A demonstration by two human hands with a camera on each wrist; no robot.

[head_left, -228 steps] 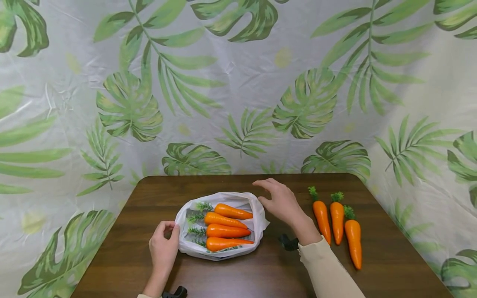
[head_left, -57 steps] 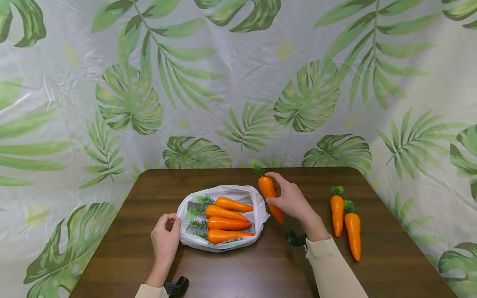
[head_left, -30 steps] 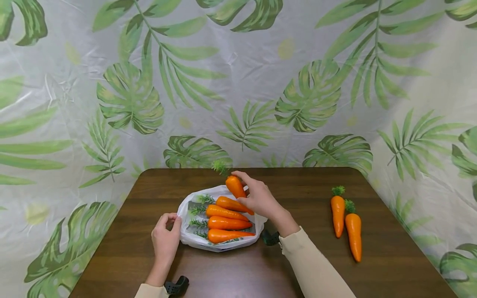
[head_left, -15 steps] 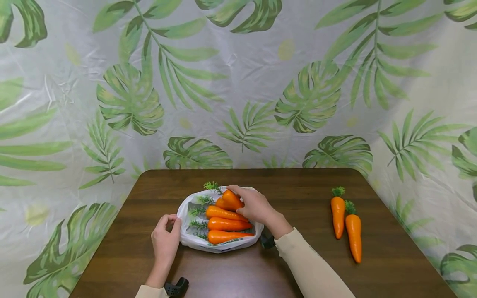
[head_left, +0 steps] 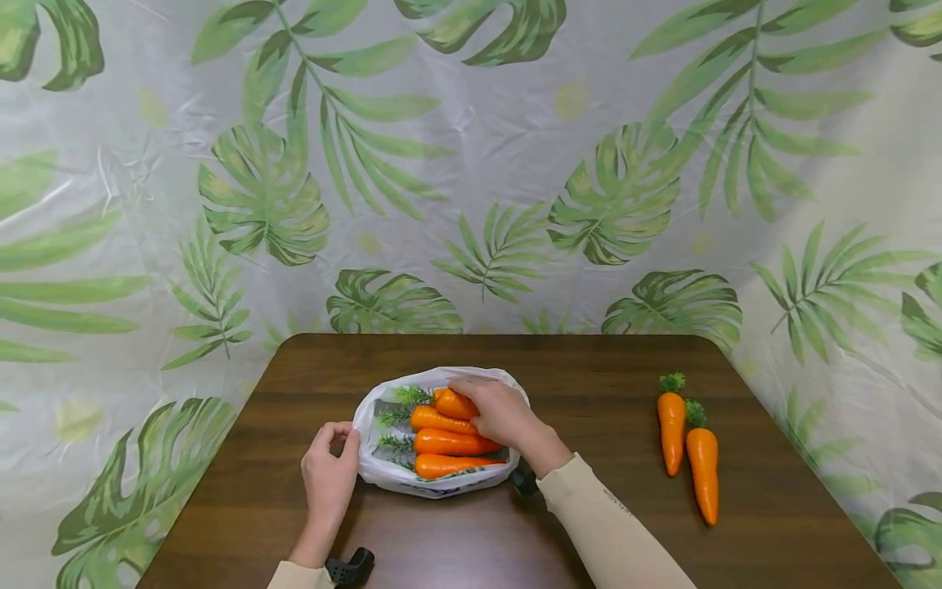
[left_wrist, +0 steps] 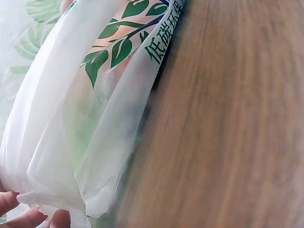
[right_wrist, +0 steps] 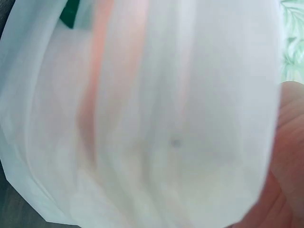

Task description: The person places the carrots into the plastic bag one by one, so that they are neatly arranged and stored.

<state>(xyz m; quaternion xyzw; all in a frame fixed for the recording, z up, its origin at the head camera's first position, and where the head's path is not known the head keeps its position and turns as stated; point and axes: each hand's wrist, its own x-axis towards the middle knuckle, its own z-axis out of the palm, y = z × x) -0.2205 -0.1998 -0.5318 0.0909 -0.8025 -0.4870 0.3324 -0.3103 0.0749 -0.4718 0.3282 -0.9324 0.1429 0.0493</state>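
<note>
A white plastic bag (head_left: 401, 484) lies with its mouth spread wide at the table's middle, several orange carrots in it side by side, leafy tops to the left. My left hand (head_left: 328, 474) pinches the bag's left rim; in the left wrist view its fingertips (left_wrist: 26, 217) bunch the thin plastic (left_wrist: 52, 147). My right hand (head_left: 500, 413) reaches over the right rim into the bag, fingers curled round the rearmost carrot (head_left: 455, 405). That hand covers the carrot's tip. In the right wrist view the bag's wall (right_wrist: 156, 118) hides most of my right hand (right_wrist: 292, 147).
Two loose carrots, one (head_left: 671, 433) slightly behind the other (head_left: 703, 474), lie on the right of the dark wooden table (head_left: 589, 368). Behind the table hangs a leaf-patterned sheet (head_left: 471, 164). My wrists carry black bands, the left one (head_left: 352, 566) near the front.
My right hand took a third carrot from the group on the right, carried it left over the bag and lowered it in at the back. My left hand keeps its place at the rim.
</note>
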